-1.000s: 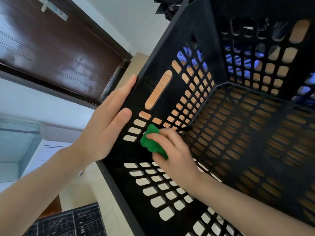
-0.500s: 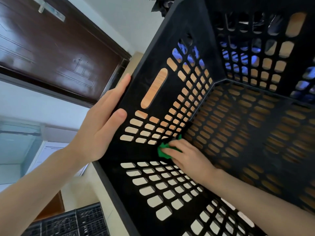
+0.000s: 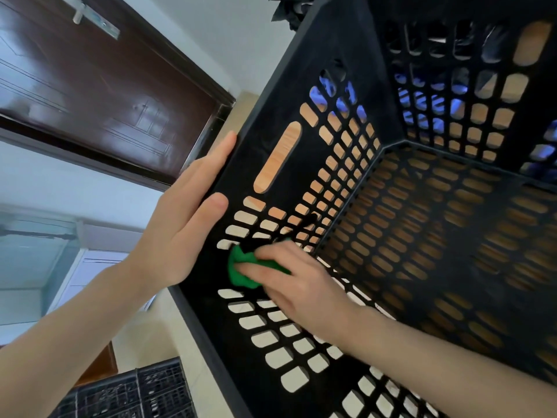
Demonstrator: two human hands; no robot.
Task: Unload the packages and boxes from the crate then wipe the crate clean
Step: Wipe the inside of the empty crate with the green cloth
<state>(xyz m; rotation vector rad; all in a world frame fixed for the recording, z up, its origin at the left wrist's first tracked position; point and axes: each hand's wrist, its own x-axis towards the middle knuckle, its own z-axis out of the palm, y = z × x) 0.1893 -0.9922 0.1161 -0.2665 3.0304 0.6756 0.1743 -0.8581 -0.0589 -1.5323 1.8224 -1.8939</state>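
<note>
A black slotted plastic crate (image 3: 304, 64) fills the right of the head view, tipped so I look into its empty inside. My left hand (image 3: 180, 224) grips its left rim, thumb over the inner wall and fingers flat on the outside. Inside, my right hand (image 3: 298, 282) holds a green cloth (image 3: 241, 271) and presses it into the near left corner of the crate, where two walls meet. No packages or boxes show inside the crate.
A dark brown door (image 3: 99, 82) with a metal handle stands at the upper left. Another black crate (image 3: 129, 396) lies on the pale floor at the bottom left. Blue and black things (image 3: 434, 101) show through the crate's far slots.
My right hand slid the green cloth deeper along the corner, then back toward the rim and slightly up. The left hand kept its grip on the rim.
</note>
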